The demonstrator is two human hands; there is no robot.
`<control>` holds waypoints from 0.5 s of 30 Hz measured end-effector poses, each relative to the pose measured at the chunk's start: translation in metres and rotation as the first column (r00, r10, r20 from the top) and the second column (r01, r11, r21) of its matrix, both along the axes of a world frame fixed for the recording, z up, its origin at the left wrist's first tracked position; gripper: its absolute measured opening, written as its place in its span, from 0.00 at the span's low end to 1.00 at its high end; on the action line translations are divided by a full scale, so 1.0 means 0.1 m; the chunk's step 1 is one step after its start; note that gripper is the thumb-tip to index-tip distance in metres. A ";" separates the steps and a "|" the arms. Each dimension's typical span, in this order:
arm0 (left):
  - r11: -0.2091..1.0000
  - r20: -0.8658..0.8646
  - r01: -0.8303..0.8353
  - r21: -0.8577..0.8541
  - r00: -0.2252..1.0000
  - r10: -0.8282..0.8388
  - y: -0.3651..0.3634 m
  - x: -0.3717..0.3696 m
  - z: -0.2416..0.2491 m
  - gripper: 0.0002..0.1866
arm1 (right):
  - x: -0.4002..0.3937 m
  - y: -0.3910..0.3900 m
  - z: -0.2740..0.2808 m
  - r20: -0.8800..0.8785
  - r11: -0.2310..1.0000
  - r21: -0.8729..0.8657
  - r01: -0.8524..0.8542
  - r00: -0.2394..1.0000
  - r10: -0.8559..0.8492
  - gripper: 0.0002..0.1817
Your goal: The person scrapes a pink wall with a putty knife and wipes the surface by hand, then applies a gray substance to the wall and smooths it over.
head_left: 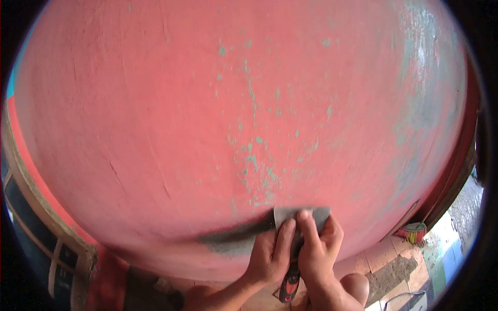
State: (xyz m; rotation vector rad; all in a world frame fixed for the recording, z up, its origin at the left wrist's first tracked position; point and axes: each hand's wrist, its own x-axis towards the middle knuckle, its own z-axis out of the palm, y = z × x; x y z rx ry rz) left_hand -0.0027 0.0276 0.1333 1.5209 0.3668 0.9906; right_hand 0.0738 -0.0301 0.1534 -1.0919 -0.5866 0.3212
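A scraper (286, 213) with a wide grey metal blade and a black and red handle is held between my two hands, its blade up against the pink wall (181, 129). My left hand (270, 256) grips it from the left, the thumb laid along the lower part of the blade. On the other side, my right hand (320, 249) is closed around it, its thumb pressed on the blade's face. The handle's lower end sticks out below the hands. Left of the blade, the wall has a dark grey patch (233, 238). Green specks show through the pink paint above.
A small broom (413, 231) with red and yellow bristles leans at the wall's right end. The tiled floor (399, 295) has a dark rough patch. A framed dark window or door (31, 223) stands at left. Part of a bent knee (356, 286) shows beside my right arm.
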 end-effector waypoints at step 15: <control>0.990 -0.067 -0.100 -0.095 0.993 0.093 0.01 -0.20 -0.50 0.19 | -0.13 0.04 -0.38 -0.044 0.994 -0.073 -0.085 0.996 0.082 0.08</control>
